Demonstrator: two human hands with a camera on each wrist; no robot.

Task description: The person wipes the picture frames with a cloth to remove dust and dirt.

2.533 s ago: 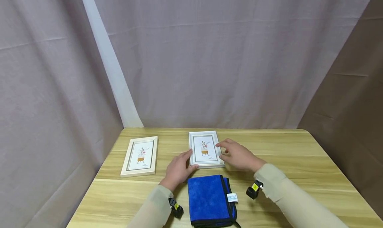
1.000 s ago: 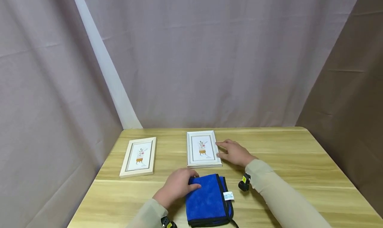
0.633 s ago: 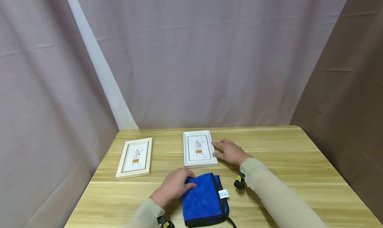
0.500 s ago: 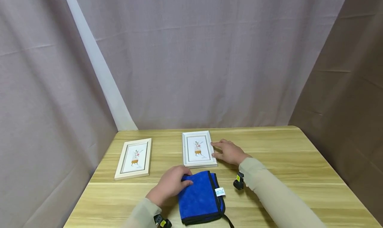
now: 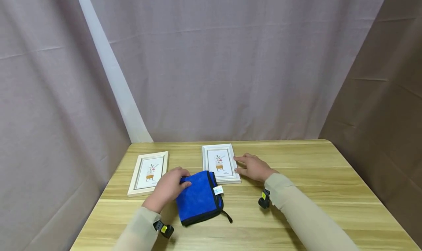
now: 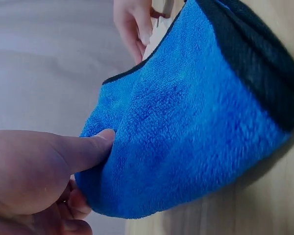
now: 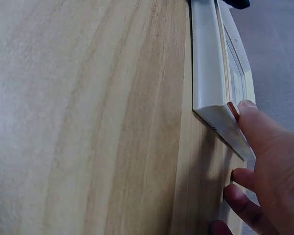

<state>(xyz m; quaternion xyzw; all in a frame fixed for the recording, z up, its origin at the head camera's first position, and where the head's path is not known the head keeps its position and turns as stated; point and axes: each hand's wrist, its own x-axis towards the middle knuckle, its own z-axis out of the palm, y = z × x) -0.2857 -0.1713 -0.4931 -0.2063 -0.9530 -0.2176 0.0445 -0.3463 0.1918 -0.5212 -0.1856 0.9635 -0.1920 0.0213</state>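
My left hand (image 5: 169, 185) pinches the upper left corner of a folded blue microfibre towel (image 5: 196, 198), thumb on top and fingers beneath. Black trim, a white tag and a black cord loop mark the towel's right side. In the head view it overlaps the lower left corner of a white picture frame (image 5: 227, 178), which lies face up with a flower-vase print. My right hand (image 5: 257, 167) touches this frame's right edge with index finger and thumb. In the right wrist view the thumb (image 7: 257, 125) rests on the frame's rim, the other fingers loosely bent beside it.
A cream picture frame (image 5: 133, 183) with a similar print lies at the left of the wooden table (image 5: 296, 192), partly behind my left hand. Grey curtains (image 5: 230, 78) hang behind the table. A camera is strapped on each wrist.
My left hand has let go of the white frame's left side, taken the towel's corner and carried the towel up and left. My right hand has stayed at the frame's right edge.
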